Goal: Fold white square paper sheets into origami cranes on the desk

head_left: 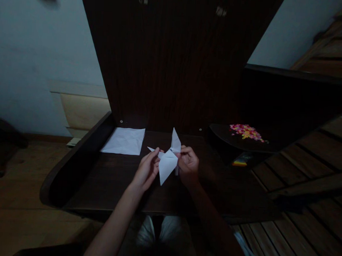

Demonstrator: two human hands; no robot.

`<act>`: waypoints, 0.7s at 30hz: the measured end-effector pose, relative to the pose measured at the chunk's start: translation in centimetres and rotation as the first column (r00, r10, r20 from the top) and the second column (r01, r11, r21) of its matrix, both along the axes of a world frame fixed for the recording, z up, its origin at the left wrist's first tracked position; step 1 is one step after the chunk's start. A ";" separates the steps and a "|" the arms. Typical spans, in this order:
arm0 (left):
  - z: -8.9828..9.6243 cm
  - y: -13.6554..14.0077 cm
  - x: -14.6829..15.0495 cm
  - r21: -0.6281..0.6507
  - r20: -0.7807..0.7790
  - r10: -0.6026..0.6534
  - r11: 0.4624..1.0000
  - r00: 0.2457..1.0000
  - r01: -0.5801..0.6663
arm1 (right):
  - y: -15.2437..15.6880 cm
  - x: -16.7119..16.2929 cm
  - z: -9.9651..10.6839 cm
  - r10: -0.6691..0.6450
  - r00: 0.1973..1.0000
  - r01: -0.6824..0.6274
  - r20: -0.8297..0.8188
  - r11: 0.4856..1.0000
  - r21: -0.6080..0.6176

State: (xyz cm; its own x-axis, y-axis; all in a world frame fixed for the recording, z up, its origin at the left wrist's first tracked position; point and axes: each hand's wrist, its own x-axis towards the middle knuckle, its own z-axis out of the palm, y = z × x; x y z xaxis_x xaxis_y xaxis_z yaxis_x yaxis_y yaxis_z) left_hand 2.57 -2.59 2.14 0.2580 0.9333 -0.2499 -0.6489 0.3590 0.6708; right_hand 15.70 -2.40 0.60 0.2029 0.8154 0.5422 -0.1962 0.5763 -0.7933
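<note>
Basically one view, head camera, dim light. Left hand [147, 168] center of frame, left of the middle: forearm comes up from the bottom edge, angled inward, thumb uppermost, fingers curled under. It pinches the left side of a white origami bird [168, 168], at the base of a narrow pointed spike that sticks out left past the thumb. Right hand [189, 165] just right of the middle: forearm slants up from lower right, fingers bent, back of hand in shadow. It grips the bird's right side between thumb and fingers; exact fingertip contact is partly hidden.

Bird sits mid-frame between both hands, in front of the dark wood desk [113, 190]; one pointed flap aims up, a wider one aims down toward the near edge. Whether it touches the desktop, cannot tell.

Left of center: white paper sheets [124, 141], flat, creased, near the back panel [174, 67]. Right of center: corner shelf [219, 128] carrying a loose heap of small pink, red and yellow pieces [247, 132], too small to identify. Under it, a colored item [240, 162] with a yellow-and-red edge; any print there is too dark to read. Bottom center: wearer's knees, light fabric. Far right: wooden slats [305, 234].
</note>
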 end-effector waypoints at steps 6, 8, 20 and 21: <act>-2.0 0.1 1.2 -0.050 -0.013 0.005 0.999 1.000 -0.005 | -0.3 -0.9 0.7 -0.170 0.985 0.170 -0.019 0.985 -0.034; -2.9 0.2 1.3 0.006 -0.118 0.185 0.983 0.976 -0.186 | -0.6 -0.9 1.2 -0.213 0.976 0.215 0.042 0.975 -0.049; -0.8 -1.0 0.8 0.538 -0.301 0.466 0.803 0.832 -0.256 | -1.2 -0.8 0.7 -0.179 0.962 0.214 0.204 0.963 -0.163; -0.9 -0.8 0.8 0.488 -0.256 0.422 0.833 0.870 -0.261 | -1.2 -0.8 0.7 -0.161 0.967 0.196 0.200 0.966 -0.169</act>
State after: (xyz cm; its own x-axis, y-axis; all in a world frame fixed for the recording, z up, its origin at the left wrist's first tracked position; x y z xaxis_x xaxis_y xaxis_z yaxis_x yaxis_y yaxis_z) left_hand 3.39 -3.39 1.28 -0.1237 0.9757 0.1807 -0.3764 -0.2147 0.9013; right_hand 14.92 -3.58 1.26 0.2659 0.8649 0.4258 0.0544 0.4275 -0.9024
